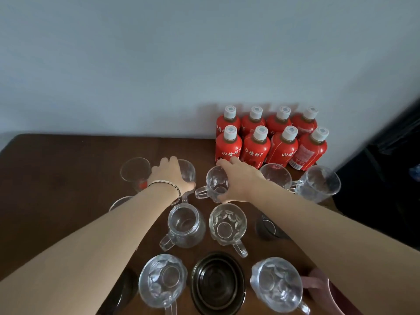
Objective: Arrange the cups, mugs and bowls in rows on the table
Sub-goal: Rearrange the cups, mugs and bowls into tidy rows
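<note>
While we square up far row: left hand [169, 176] grips mug [189, 171] left of bottles [270, 144], right hand [241, 181] grips second mug [216, 185] just before bottles. Rim-top holds, likely for sliding into line.

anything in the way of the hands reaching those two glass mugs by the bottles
Nothing visible does. The left hand grips the left glass mug at its rim, and the right hand grips the right glass mug beside it.
</note>
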Demonstrator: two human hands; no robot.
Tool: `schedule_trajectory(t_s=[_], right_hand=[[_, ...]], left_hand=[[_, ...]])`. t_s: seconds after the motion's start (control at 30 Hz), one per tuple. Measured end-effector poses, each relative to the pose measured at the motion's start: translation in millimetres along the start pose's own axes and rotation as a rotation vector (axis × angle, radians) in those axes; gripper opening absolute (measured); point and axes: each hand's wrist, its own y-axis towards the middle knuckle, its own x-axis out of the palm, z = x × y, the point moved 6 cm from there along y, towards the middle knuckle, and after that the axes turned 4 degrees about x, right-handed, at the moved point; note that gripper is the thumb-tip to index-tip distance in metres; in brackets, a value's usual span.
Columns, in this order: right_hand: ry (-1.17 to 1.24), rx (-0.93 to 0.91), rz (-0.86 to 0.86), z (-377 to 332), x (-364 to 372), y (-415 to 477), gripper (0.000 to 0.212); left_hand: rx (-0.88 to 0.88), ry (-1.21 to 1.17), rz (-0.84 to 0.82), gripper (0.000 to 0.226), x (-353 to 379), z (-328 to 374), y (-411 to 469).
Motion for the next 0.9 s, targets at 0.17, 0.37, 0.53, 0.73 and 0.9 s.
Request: schedule_trajectory(t_s=[0.17, 0.37, 0.53, 0.73, 0.9], right_hand=[[0.008, 0.025, -0.049, 3.4, -2.6, -2.9, 0.096], [-0.102, 0.044, -0.018, 1.6, -3.3, -4.1, 0.095], [-0.067, 0.077, 0.019, 2.5, -3.6, -5.1, 0.09], [-0.04, 0.135, 0.052, 2.4, 1.0, -6.0, 0.09], [0.059, 0.122, 0.052, -1.2, 2.4, -5.0, 0.093]], left_hand=[[0.192, 0.042, -0.076, 0.089, -4.1, -3.1, 2.1], [0.405, 0.117, -0.148, 0.09, -2.3, 4.3, 2.5], [0.439, 0.128, -0.181, 0.09, -3.1, 4.7, 4.6], [0.468, 0.176, -0.205, 0.091, -2.9, 4.3, 3.6], [0.405, 0.07, -0.18, 0.085, -0.1, -0.7, 3.1]])
